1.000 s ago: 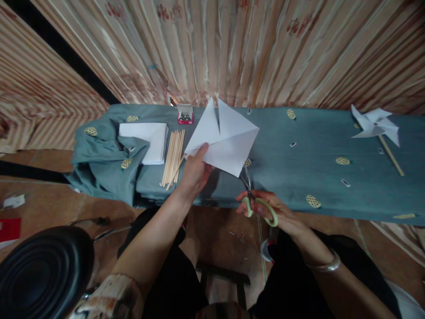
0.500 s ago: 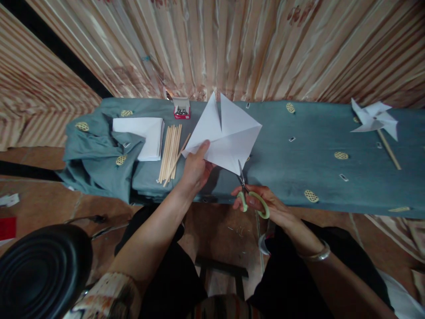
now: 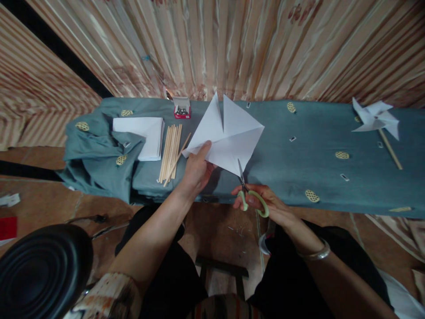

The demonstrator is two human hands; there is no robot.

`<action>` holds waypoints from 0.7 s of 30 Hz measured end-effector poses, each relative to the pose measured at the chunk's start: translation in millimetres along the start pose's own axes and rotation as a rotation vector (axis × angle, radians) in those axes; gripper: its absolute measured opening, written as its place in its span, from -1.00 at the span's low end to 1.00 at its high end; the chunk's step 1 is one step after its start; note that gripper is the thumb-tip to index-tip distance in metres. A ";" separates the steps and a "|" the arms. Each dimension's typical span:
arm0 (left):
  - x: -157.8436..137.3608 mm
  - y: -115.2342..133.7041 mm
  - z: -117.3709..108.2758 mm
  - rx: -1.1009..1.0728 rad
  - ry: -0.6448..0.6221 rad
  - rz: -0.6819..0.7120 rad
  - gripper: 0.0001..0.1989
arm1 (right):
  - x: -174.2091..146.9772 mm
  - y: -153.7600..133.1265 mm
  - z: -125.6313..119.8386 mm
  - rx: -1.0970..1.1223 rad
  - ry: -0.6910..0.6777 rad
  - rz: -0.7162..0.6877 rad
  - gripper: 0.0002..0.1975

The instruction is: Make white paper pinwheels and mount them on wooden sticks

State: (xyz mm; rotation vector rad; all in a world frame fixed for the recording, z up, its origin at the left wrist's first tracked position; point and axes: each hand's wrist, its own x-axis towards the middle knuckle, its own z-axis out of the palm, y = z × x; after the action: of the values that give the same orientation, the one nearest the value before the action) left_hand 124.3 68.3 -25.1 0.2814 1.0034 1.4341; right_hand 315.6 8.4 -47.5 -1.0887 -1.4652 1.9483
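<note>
A white square sheet of paper (image 3: 232, 141) is pinched in my left hand (image 3: 198, 167), thumb on top and fingers beneath. One slit runs from its far corner toward the middle, and crease lines cross it. My right hand (image 3: 257, 198) holds scissors (image 3: 264, 208) with pale green handles. The blades are at the paper's near corner, one of them lying over the sheet. Left of the paper lies a bundle of wooden sticks (image 3: 171, 153), with one stick slanting across it.
On the blue-green cloth (image 3: 299, 155) rest a stack of white paper (image 3: 151, 141), an open small red box (image 3: 182, 110) of metal pins and, far right, a paper pinwheel (image 3: 376, 117) on a stick. A striped curtain (image 3: 232, 53) hangs behind. A round black object (image 3: 43, 270) stands lower left.
The paper has shifted slightly to the right with my left hand. The scissors stay at its near corner, and my right hand has hardly moved.
</note>
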 end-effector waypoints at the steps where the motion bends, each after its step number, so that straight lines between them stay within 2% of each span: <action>1: -0.1 0.0 0.1 0.002 0.004 0.000 -0.83 | -0.1 -0.2 0.1 -0.006 0.002 0.001 -0.47; 9: 0.3 0.4 -1.1 0.001 -0.007 0.000 -0.72 | 0.6 1.1 2.0 -0.015 0.030 0.011 -0.47; 15: 0.2 1.5 -2.3 -0.001 -0.012 0.006 -0.80 | 3.5 0.8 4.7 0.027 0.067 0.008 -0.51; 21: 0.3 1.9 -2.9 -0.003 0.001 0.004 -0.78 | 3.6 -3.3 6.6 0.026 0.094 0.018 -0.53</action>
State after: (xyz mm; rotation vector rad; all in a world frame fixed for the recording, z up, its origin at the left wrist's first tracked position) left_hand 120.9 67.8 -25.6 0.2814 1.0019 1.4393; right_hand 307.9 8.3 -44.8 -1.1695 -1.3813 1.8956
